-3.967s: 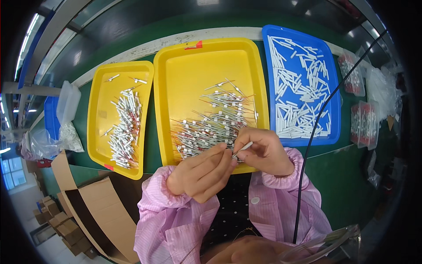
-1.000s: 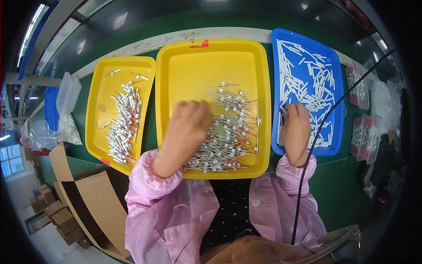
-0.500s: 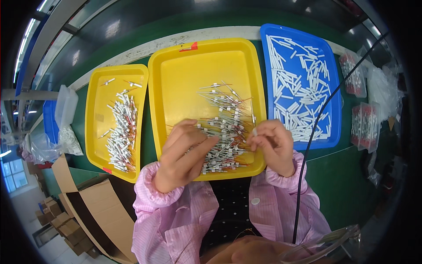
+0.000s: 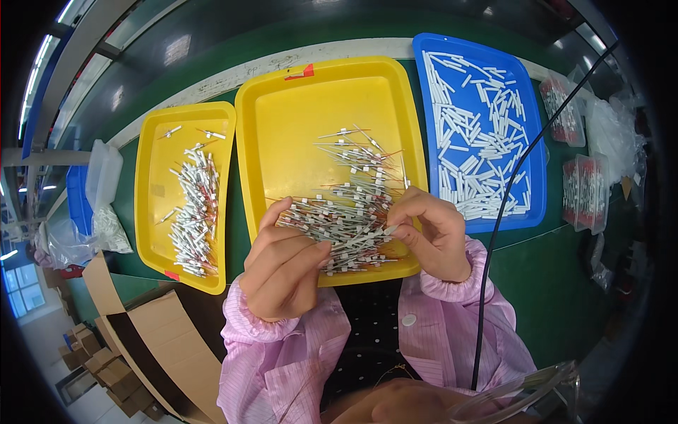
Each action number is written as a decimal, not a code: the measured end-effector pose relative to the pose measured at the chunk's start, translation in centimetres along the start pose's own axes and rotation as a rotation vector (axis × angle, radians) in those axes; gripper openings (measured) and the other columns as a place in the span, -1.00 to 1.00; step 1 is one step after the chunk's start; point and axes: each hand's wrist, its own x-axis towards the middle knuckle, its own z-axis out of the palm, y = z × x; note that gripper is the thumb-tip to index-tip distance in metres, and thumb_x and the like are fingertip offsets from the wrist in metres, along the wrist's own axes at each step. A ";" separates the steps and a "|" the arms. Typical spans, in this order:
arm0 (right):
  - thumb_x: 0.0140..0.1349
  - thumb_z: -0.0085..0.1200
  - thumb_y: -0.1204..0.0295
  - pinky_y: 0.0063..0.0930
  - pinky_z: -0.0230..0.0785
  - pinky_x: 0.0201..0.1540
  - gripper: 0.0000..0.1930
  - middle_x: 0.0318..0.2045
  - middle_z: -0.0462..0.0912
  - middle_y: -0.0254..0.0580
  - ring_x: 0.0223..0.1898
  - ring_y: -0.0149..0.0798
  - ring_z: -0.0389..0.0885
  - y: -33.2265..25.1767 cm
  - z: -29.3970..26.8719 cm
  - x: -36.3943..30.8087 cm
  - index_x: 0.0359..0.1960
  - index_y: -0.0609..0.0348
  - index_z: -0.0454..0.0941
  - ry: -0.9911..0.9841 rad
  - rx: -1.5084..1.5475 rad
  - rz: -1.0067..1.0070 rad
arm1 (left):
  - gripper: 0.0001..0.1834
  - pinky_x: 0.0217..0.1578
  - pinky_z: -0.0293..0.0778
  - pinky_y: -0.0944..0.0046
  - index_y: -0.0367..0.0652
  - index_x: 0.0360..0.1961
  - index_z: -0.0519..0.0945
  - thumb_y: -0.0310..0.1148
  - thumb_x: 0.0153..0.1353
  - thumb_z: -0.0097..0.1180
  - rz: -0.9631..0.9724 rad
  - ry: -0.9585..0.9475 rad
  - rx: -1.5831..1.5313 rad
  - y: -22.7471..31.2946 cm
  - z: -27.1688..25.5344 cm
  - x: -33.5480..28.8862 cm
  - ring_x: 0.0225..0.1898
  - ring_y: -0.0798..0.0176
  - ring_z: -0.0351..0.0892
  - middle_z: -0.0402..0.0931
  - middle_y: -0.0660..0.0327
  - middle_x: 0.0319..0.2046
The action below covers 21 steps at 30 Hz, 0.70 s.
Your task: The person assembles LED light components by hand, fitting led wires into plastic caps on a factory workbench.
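Note:
My right hand (image 4: pixel 432 237) is over the right side of the large yellow tray (image 4: pixel 282 99), thumb and forefinger pinched on a small white tube (image 4: pixel 388 230). My left hand (image 4: pixel 281 272) is at the tray's near left edge, fingers curled and thumb pointing toward the right hand; whatever it holds is lost against the pile. Beneath and between both hands lies a heap of thin wire-leaded parts (image 4: pixel 353 212) with white tags and red and silver leads. The blue tray (image 4: pixel 534 134) to the right holds many loose white tubes (image 4: pixel 470 131).
A smaller yellow tray (image 4: pixel 152 134) at left holds similar wired parts with white tubes on them (image 4: pixel 194 212). Clear boxes of parts (image 4: pixel 585 191) stand far right. A black cable (image 4: pixel 503 205) crosses in front of the blue tray. An open cardboard box (image 4: pixel 166 339) sits lower left.
My right hand has moved slightly left and down, bringing the white tube over the heap. My left hand has drawn down and a little left, uncovering more of the wired parts.

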 end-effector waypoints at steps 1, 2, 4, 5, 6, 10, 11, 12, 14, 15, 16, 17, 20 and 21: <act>0.20 0.12 0.68 -0.63 0.30 -0.44 -0.90 -0.35 0.55 -0.19 -0.41 -0.44 0.51 -0.1 0.1 0.0 -0.26 0.33 0.54 -0.011 0.000 0.010 | -0.69 0.11 0.41 -0.22 -0.32 -0.33 0.67 -0.75 -0.20 0.26 0.016 -0.012 -0.001 0.0 0.0 0.0 -0.43 0.17 0.55 0.55 0.15 -0.48; 0.19 0.12 0.68 -0.63 0.30 -0.44 -0.90 -0.36 0.55 -0.19 -0.41 -0.44 0.51 -0.1 0.1 0.0 -0.26 0.33 0.54 -0.022 0.000 0.021 | -0.70 0.11 0.41 -0.23 -0.32 -0.33 0.67 -0.74 -0.20 0.26 0.033 -0.024 -0.002 0.0 0.0 0.0 -0.43 0.18 0.54 0.55 0.15 -0.48; 0.18 0.13 0.69 -0.63 0.30 -0.44 -0.89 -0.36 0.55 -0.18 -0.40 -0.42 0.51 -0.3 0.0 -0.1 -0.26 0.33 0.54 -0.029 0.015 0.035 | -0.70 0.11 0.42 -0.23 -0.31 -0.34 0.67 -0.74 -0.20 0.27 0.056 -0.071 0.021 0.0 -0.3 0.2 -0.43 0.19 0.54 0.55 0.15 -0.48; 0.17 0.13 0.70 -0.64 0.30 -0.45 -0.88 -0.36 0.55 -0.17 -0.38 -0.41 0.51 -0.4 0.0 -0.1 -0.26 0.33 0.53 -0.036 0.030 0.049 | -0.71 0.10 0.42 -0.22 -0.30 -0.34 0.67 -0.73 -0.20 0.28 0.080 -0.118 0.043 0.1 -0.3 0.2 -0.43 0.19 0.54 0.55 0.15 -0.48; 0.17 0.13 0.70 -0.64 0.30 -0.45 -0.88 -0.36 0.55 -0.17 -0.38 -0.41 0.51 -0.6 0.1 0.0 -0.26 0.33 0.53 -0.035 0.030 0.049 | -0.71 0.10 0.42 -0.22 -0.30 -0.34 0.67 -0.73 -0.20 0.28 0.080 -0.118 0.043 0.2 -0.4 0.3 -0.43 0.19 0.54 0.55 0.15 -0.48; 0.10 0.19 0.64 -0.50 0.34 -0.42 -0.88 -0.35 0.54 -0.21 -0.35 -0.33 0.52 -1.1 0.3 0.3 -0.31 0.24 0.60 0.039 -0.330 -0.225 | -0.82 0.10 0.44 -0.19 -0.35 -0.38 0.65 -0.71 -0.09 0.27 -0.063 -0.161 -0.064 0.0 0.0 0.4 -0.48 0.18 0.53 0.54 0.14 -0.51; 0.06 0.25 0.59 -0.45 0.34 -0.41 -0.88 -0.35 0.54 -0.24 -0.34 -0.31 0.52 -1.2 0.3 0.4 -0.33 0.21 0.63 0.021 -0.553 -0.442 | -0.86 0.10 0.44 -0.18 -0.37 -0.40 0.64 -0.71 -0.04 0.25 -0.163 -0.179 -0.177 -0.3 0.2 0.3 -0.50 0.17 0.53 0.54 0.13 -0.52; 0.06 0.25 0.59 -0.45 0.34 -0.41 -0.88 -0.35 0.54 -0.24 -0.34 -0.31 0.52 -1.0 0.4 0.2 -0.33 0.21 0.63 0.019 -0.552 -0.440 | -0.86 0.10 0.44 -0.18 -0.37 -0.40 0.64 -0.71 -0.04 0.25 -0.166 -0.178 -0.177 -0.5 0.3 0.1 -0.50 0.17 0.53 0.54 0.13 -0.52; -0.03 0.33 0.45 -0.40 0.30 -0.41 -0.81 -0.38 0.55 -0.28 -0.39 -0.27 0.50 -0.6 0.9 -0.1 -0.34 0.16 0.67 0.088 -0.654 -0.706 | -0.92 0.07 0.47 -0.16 -0.39 -0.42 0.61 -0.67 0.03 0.25 -0.268 -0.225 -0.396 -0.9 0.5 -0.2 -0.52 0.16 0.52 0.54 0.11 -0.54; -0.03 0.33 0.45 -0.40 0.30 -0.41 -0.81 -0.38 0.55 -0.28 -0.39 -0.27 0.50 -0.7 0.9 0.0 -0.34 0.16 0.67 0.087 -0.653 -0.703 | -0.92 0.07 0.47 -0.16 -0.39 -0.42 0.61 -0.67 0.03 0.25 -0.271 -0.225 -0.396 -0.9 0.5 -0.3 -0.52 0.16 0.52 0.54 0.11 -0.54; -0.07 0.35 0.43 -0.41 0.28 -0.41 -0.77 -0.41 0.54 -0.29 -0.42 -0.26 0.49 -1.0 0.9 0.3 -0.33 0.17 0.68 0.057 -0.662 -0.673 | -0.91 0.05 0.49 -0.16 -0.39 -0.41 0.60 -0.66 0.03 0.26 -0.252 -0.188 -0.378 -0.8 0.6 -0.4 -0.52 0.16 0.52 0.54 0.10 -0.54; -0.10 0.36 0.41 -0.43 0.27 -0.42 -0.74 -0.43 0.54 -0.29 -0.44 -0.26 0.48 -1.3 0.8 0.6 -0.32 0.18 0.68 0.027 -0.672 -0.642 | -0.90 0.02 0.51 -0.15 -0.38 -0.41 0.59 -0.64 0.04 0.27 -0.232 -0.152 -0.360 -0.7 0.7 -0.4 -0.52 0.16 0.52 0.54 0.10 -0.54; -0.09 0.38 0.43 -0.38 0.24 -0.42 -0.73 -0.41 0.55 -0.26 -0.44 -0.24 0.47 -1.5 0.6 0.8 -0.31 0.23 0.69 -0.026 -0.524 -0.499 | -0.89 -0.02 0.54 -0.15 -0.38 -0.39 0.59 -0.62 0.05 0.28 -0.019 -0.133 -0.197 -0.1 0.8 0.0 -0.52 0.16 0.52 0.53 0.09 -0.54; -0.09 0.38 0.43 -0.38 0.24 -0.42 -0.73 -0.41 0.55 -0.26 -0.44 -0.24 0.47 -1.4 0.6 0.8 -0.31 0.23 0.69 -0.025 -0.526 -0.498 | -0.89 -0.02 0.54 -0.15 -0.38 -0.39 0.59 -0.62 0.05 0.28 -0.018 -0.134 -0.199 0.0 0.9 0.0 -0.52 0.16 0.52 0.53 0.09 -0.54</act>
